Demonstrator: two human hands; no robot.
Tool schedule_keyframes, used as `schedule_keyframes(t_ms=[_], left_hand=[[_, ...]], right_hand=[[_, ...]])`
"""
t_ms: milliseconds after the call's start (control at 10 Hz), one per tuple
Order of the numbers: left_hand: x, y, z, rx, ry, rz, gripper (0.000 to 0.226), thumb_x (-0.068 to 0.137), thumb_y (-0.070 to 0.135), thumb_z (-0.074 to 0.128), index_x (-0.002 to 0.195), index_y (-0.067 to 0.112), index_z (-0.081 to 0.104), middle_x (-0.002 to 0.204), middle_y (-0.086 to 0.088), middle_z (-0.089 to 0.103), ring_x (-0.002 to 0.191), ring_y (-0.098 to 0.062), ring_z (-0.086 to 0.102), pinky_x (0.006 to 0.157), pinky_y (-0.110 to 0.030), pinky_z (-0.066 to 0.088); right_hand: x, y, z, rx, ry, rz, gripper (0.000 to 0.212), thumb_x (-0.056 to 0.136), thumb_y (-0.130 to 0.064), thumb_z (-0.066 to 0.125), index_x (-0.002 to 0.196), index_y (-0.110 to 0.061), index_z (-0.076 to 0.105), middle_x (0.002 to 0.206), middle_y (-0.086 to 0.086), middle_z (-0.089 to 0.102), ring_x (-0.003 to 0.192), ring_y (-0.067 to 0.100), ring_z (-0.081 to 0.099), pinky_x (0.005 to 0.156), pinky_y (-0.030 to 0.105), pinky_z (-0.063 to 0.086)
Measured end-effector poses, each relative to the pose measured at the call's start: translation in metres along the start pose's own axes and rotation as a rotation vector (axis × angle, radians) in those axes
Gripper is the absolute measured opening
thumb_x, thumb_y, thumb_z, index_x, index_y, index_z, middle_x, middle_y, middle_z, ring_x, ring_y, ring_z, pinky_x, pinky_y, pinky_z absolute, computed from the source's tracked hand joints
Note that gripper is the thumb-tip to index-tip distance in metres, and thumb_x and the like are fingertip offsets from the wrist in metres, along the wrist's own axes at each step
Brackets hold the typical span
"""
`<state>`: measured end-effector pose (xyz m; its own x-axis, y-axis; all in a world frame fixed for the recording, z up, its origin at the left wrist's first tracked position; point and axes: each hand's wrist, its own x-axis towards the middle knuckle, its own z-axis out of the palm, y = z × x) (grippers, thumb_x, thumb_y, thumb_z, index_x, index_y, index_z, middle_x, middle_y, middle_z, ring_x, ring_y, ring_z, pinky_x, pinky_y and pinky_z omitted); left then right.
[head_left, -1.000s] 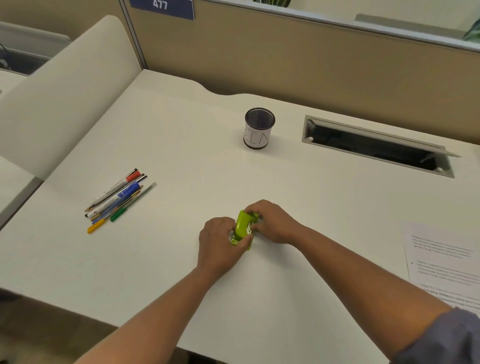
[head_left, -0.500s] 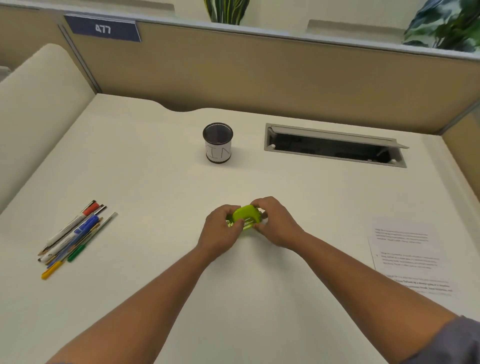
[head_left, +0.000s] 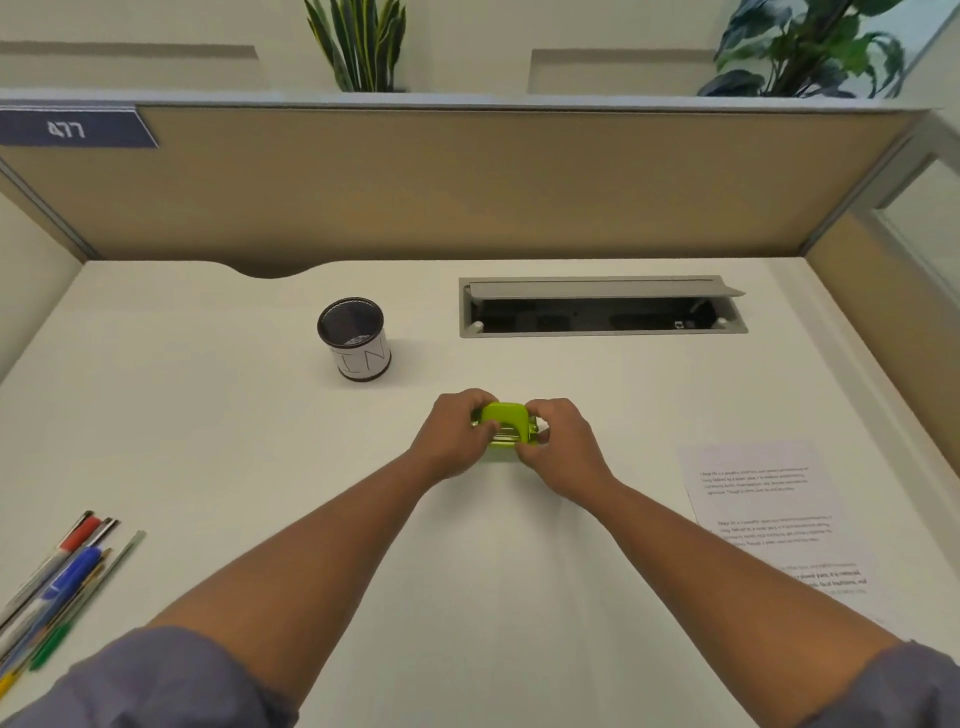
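A small lime-green hole punch (head_left: 505, 422) sits at the middle of the white desk (head_left: 208, 441), held between both hands. My left hand (head_left: 452, 439) grips its left end with curled fingers. My right hand (head_left: 563, 449) grips its right end, thumb and fingers pinching the side. The punch's arched top faces me; its underside is hidden.
A black mesh pen cup (head_left: 356, 339) with a white label stands behind and to the left. Several pens (head_left: 62, 577) lie at the near left. A printed sheet (head_left: 769, 514) lies at the right. An open cable tray (head_left: 602, 306) is set into the desk near the partition.
Both hands have turned the punch from lengthwise to crosswise and shifted it slightly away from me. The camera has tilted up, so the partition and plants now show.
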<state>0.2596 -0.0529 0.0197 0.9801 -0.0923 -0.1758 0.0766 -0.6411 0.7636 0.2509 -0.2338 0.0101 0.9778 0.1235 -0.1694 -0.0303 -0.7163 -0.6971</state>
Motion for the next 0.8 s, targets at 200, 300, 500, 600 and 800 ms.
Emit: schedule_keyframes(t_ms=[200, 300, 500, 600, 800], left_hand=[[0.027, -0.012, 0.008, 0.014, -0.025, -0.033, 0.022, 0.092, 0.015, 0.067, 0.114, 0.013, 0.070, 0.109, -0.004, 0.071, 0.100, -0.022, 0.063, 0.087, -0.034, 0.052], [0.034, -0.023, 0.012, 0.001, -0.033, -0.056, 0.021, 0.091, 0.014, 0.068, 0.112, 0.012, 0.071, 0.106, -0.005, 0.071, 0.098, -0.023, 0.064, 0.087, -0.038, 0.055], [0.034, -0.028, 0.014, -0.020, -0.039, -0.057, 0.020, 0.092, 0.013, 0.067, 0.112, 0.013, 0.070, 0.106, -0.005, 0.071, 0.099, -0.025, 0.065, 0.088, -0.037, 0.055], [0.033, -0.028, 0.013, -0.028, -0.060, -0.064, 0.028, 0.092, 0.015, 0.069, 0.120, 0.013, 0.068, 0.116, -0.006, 0.070, 0.108, -0.026, 0.064, 0.095, -0.040, 0.053], [0.023, -0.020, 0.000, 0.040, 0.012, -0.030, 0.051, 0.096, 0.021, 0.066, 0.144, 0.012, 0.051, 0.150, -0.008, 0.050, 0.140, -0.024, 0.042, 0.118, -0.035, 0.032]], right_hand=[[0.025, 0.009, 0.008, -0.050, -0.009, 0.020, 0.045, 0.079, -0.014, 0.075, 0.122, -0.018, 0.064, 0.117, 0.005, 0.057, 0.097, 0.023, 0.062, 0.085, 0.039, 0.054], [0.031, 0.015, 0.015, -0.070, -0.012, 0.008, 0.042, 0.078, -0.014, 0.074, 0.119, -0.016, 0.065, 0.113, 0.008, 0.059, 0.096, 0.025, 0.060, 0.084, 0.041, 0.053], [0.033, 0.017, 0.019, -0.065, -0.010, 0.007, 0.047, 0.079, -0.017, 0.074, 0.125, -0.017, 0.064, 0.116, 0.008, 0.059, 0.099, 0.026, 0.060, 0.086, 0.043, 0.053], [0.031, 0.017, 0.019, -0.067, -0.021, 0.011, 0.056, 0.080, -0.019, 0.075, 0.134, -0.017, 0.058, 0.124, 0.008, 0.057, 0.105, 0.027, 0.060, 0.091, 0.043, 0.053], [0.023, 0.006, 0.011, -0.055, 0.015, 0.023, 0.074, 0.083, -0.029, 0.074, 0.149, -0.020, 0.041, 0.144, 0.006, 0.046, 0.121, 0.026, 0.055, 0.101, 0.042, 0.049]])
